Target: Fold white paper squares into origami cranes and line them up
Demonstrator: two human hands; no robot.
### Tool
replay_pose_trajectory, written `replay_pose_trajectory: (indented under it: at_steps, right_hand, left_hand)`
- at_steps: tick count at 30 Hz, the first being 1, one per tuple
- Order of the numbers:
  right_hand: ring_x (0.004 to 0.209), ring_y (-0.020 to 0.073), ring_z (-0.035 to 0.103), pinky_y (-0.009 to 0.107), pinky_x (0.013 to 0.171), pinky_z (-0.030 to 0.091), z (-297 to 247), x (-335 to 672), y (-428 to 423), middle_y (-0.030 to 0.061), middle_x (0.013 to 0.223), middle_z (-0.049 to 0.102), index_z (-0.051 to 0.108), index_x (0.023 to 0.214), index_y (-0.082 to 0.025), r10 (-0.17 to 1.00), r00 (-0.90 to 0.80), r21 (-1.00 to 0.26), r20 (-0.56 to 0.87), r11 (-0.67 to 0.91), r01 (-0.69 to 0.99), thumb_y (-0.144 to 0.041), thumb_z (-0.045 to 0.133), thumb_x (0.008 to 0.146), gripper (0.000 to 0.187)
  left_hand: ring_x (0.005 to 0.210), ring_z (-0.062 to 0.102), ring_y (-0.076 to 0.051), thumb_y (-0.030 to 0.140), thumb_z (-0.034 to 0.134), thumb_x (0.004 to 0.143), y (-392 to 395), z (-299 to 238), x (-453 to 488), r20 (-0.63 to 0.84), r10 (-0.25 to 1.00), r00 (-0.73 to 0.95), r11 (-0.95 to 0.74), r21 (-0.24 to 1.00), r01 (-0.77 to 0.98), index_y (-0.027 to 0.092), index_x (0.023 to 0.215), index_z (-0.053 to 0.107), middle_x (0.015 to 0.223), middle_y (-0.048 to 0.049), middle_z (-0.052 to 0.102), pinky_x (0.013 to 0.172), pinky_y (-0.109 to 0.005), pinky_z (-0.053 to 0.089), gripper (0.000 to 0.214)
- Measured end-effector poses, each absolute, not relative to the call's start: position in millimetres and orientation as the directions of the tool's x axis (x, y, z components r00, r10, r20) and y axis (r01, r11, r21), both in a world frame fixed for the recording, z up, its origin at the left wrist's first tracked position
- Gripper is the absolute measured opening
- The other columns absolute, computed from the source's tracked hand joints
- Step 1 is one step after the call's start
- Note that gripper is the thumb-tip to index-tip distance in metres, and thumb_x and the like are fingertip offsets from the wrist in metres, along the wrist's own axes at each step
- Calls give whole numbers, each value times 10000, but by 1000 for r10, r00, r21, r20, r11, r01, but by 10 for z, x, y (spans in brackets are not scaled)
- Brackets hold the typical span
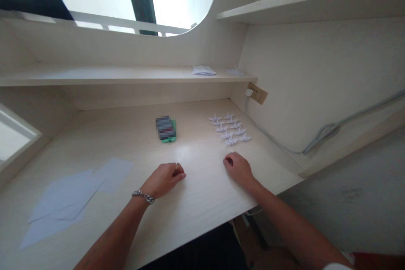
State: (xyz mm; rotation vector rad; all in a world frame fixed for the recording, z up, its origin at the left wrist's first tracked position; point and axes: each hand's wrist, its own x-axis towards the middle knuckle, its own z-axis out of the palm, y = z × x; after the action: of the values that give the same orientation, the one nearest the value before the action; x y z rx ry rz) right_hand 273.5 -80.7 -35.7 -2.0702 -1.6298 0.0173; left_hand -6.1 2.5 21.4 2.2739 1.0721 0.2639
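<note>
Both hands rest on the pale wood-grain desk top [196,206], well apart from each other and holding nothing. The left hand [166,178], with a metal chain bracelet [143,196] at the wrist, lies knuckles-up with its fingers curled loosely into the palm. The right hand [238,168] lies likewise, fingers tucked under. It points toward the small white folded-paper cranes [230,128], which stand in a tight cluster just beyond it, near but not touching. The flat pale blue paper sheets [71,196] lie overlapped at the left end of the desk, well apart from both hands. A green-edged rectangular pack [166,129], its face blurred, lies beyond the left hand. Judgement: the step in hand is a pause between folds, with no sheet in work. A further fold calls for a long leftward reach by the left hand to the sheets, lifting the top one only. Handling the cranes calls for a light pinch, to avoid crushing them.
</note>
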Motion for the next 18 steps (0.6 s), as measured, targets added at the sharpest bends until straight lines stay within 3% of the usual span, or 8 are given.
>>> replay_pose_trajectory:
  at_steps: [4,7,11,13,16,18]
  right_hand:
    - [798,173,607,262,707,406,-318,2044,-637,37,850,662,632,835,-224,964,-31,-329,266,121,936,-254,496,872,144]
    - [791,177,615,264,650,385,-296,1603,-407,33,869,675,630,873,-235,956,-150,-310,253,227,923,-266,482,885,151]
    - [727,175,612,269,581,338,-291,1255,-195,15,867,687,630,896,-252,956,-180,-323,231,249,913,-282,473,890,160]
    - [709,174,608,271,574,326,-300,1215,-167,6,849,688,633,890,-259,959,-173,-338,223,243,909,-293,481,883,156]
    - [729,172,608,271,589,335,-325,1256,-183,1,846,686,638,863,-255,955,-187,-373,231,265,889,-292,486,874,157]
    - [741,171,607,269,602,347,-342,1296,-199,11,872,687,645,858,-246,949,-205,-387,239,287,876,-294,490,868,163]
  left_hand:
    - [700,635,-217,321,582,763,-41,201,-310,-65,820,568,-432,580,690,214,726,703,751,-59,713,632,-289,415,166]
    - [744,641,-218,306,575,773,-40,154,-763,-32,934,356,-289,520,804,193,825,712,804,-75,711,683,-299,444,185]
    - [923,628,-248,352,580,787,56,151,-1484,64,997,-50,26,338,941,152,999,698,1020,-133,683,828,-324,450,314]
    - [1021,602,-258,388,591,783,152,164,-1742,69,992,-108,85,271,959,152,1037,691,1076,-135,668,892,-318,433,360]
    - [979,616,-260,461,642,729,310,174,-1981,11,989,-149,143,222,965,166,1064,686,1066,-130,672,867,-314,451,448]
    - [1014,604,-264,461,583,780,384,178,-2119,27,976,-215,205,200,958,156,1094,670,1100,-149,662,884,-324,444,447]
